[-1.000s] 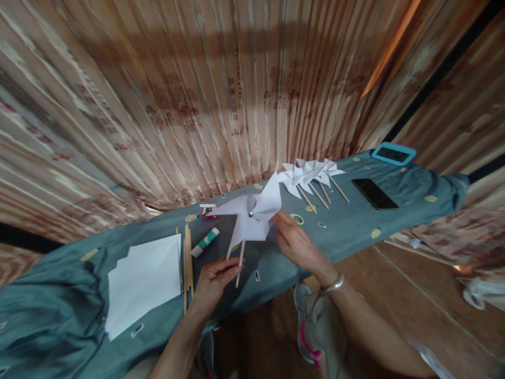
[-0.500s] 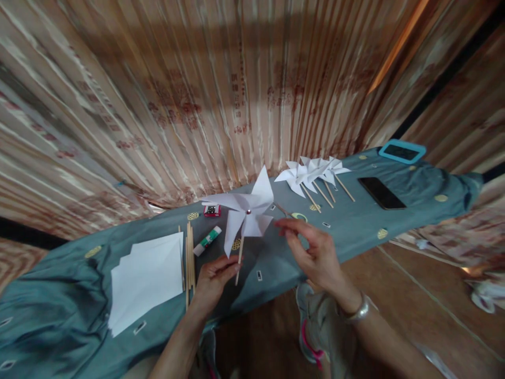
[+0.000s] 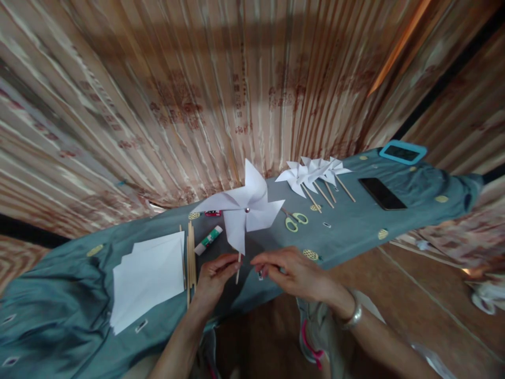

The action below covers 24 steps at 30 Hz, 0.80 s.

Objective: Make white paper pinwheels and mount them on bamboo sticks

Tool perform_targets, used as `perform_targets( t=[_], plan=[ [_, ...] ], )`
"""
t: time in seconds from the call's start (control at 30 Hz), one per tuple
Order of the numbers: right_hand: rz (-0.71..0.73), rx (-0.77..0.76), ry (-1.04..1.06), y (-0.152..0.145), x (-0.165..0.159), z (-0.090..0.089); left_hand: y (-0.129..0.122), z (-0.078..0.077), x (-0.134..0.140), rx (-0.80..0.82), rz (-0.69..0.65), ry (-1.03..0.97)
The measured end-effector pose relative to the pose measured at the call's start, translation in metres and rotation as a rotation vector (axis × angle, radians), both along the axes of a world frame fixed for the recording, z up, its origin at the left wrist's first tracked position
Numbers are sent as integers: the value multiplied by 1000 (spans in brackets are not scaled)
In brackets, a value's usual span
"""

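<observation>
A white paper pinwheel [image 3: 252, 210] on a thin wooden stick stands upright over the cloth, a shiny pin at its centre. Thumb and fingers of my left hand [image 3: 213, 276] pinch the stick below the blades. To the right of the stick, close but apart from it, is my right hand [image 3: 292, 271], its fingers loosely bent and holding nothing visible. Beyond that hand lie green-handled scissors [image 3: 295, 221]. A glue stick [image 3: 208, 240] rests left of the pinwheel, and a small red box [image 3: 213, 213] is partly covered by a blade.
White paper sheets [image 3: 152, 279] lie at the left beside several wooden sticks [image 3: 191, 258]. Finished pinwheels [image 3: 311, 173] rest at the back right. Further right are a black phone [image 3: 382, 193] and a blue-framed device [image 3: 403, 152]. A curtain [image 3: 189, 105] hangs behind the cloth-covered table.
My right hand has moved left and down from the blades to beside the stick, uncovering the scissors. The pinwheel's blades have turned, while my left hand keeps its hold.
</observation>
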State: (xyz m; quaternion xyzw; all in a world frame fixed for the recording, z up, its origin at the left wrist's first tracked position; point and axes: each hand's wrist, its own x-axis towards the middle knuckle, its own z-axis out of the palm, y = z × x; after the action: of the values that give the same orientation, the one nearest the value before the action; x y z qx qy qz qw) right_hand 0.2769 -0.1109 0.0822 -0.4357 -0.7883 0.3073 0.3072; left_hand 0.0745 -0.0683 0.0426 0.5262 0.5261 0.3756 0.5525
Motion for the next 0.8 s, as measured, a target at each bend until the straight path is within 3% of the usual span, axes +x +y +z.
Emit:
perform_targets(
  t=[0.07, 0.2, 0.3, 0.43, 0.57, 0.73, 0.8],
  plan=[
    [-171, 99, 69, 2, 7, 3, 0, 0, -2, -17, -4, 9],
    [-588, 468, 49, 15, 24, -3, -1, -2, -4, -32, -18, 3],
    [-641, 551, -140, 27, 33, -13, -2, -2, -4, -22, -74, 18],
    [-614, 505, -255, 36, 38, -25, -4, -3, -3, -18, -111, 20],
    [-542, 376, -213, 30, 27, -25, -3, -4, -4, -18, -71, 16],
    [16, -58, -36, 9, 2, -10, 1, -5, -6, -11, 19, -1],
    [119, -161, 35, 3, -1, -4, 2, -6, -6, -14, 31, -4]
  ],
)
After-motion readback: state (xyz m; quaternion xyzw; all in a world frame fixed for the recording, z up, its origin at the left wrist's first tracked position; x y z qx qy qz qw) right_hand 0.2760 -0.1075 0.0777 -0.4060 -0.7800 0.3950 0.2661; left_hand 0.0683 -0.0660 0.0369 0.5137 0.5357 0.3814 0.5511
